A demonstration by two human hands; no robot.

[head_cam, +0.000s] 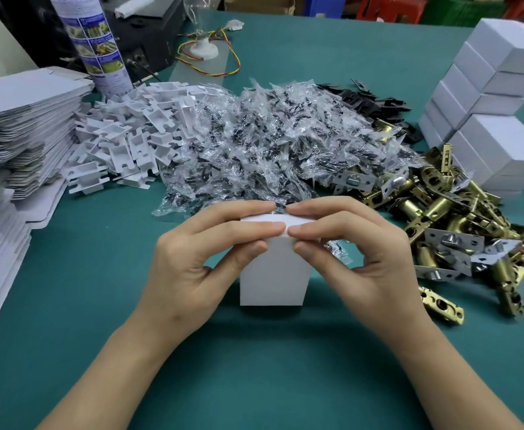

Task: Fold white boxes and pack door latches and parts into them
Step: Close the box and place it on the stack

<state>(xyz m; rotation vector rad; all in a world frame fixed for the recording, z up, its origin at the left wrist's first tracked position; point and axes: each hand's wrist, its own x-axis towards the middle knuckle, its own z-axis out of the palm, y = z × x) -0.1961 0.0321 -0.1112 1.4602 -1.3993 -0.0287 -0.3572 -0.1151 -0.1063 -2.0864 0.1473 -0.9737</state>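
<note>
White box (273,276) stood upright on green table (254,373), centre, near edge. Its top edge is pinched by left hand (197,263) and right hand (358,259), fingers curled over the top, thumbs on the near face, fingertips almost meeting. Just behind: heap of clear screw packets (270,144). Brass door latches (440,218) piled at right, near the right hand. Folded boxes (499,88) stacked far right. Black plates (375,100) seen behind the packets. White inserts (130,138) heaped at left, flat box blanks (21,119) stacked at the left edge. Spray can (96,41) stood at back left.
</note>
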